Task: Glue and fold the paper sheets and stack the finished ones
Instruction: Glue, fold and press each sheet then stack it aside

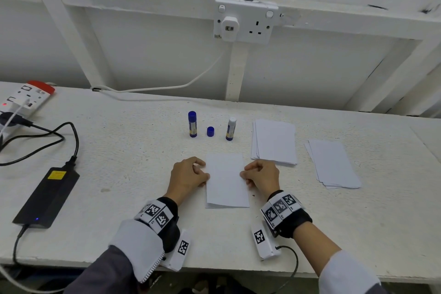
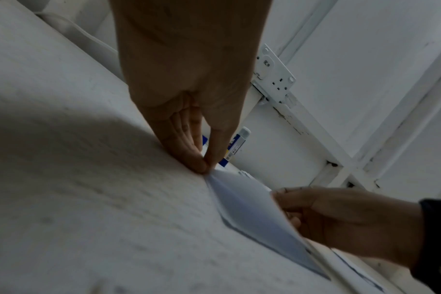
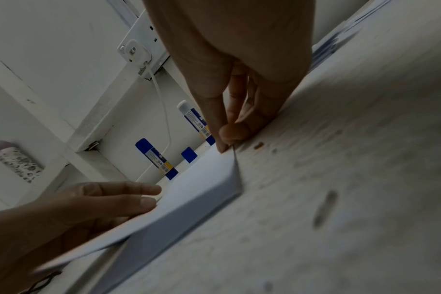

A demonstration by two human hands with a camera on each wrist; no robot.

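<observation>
The left hand [image 1: 188, 175] and right hand [image 1: 261, 174] each pinch a side edge of the white folded paper sheet [image 1: 225, 180] at the centre of the head view, thumb against fingertips, with the fold toward the lower edge of the frame on the white rough bench [image 1: 119, 150]. Both wrist views show what the head view hides: the top leaf is lifted clear of the lower one, so the fold is not yet pressed shut. If one hand drags sideways, I judge the edges could skew and glue could set crooked. Above the sheet stand a capped blue glue stick [image 1: 192, 124], a loose blue cap [image 1: 210, 131] and an uncapped glue stick [image 1: 231, 128]; two white paper stacks [image 1: 274, 142] [image 1: 334, 163] lie at right.
</observation>
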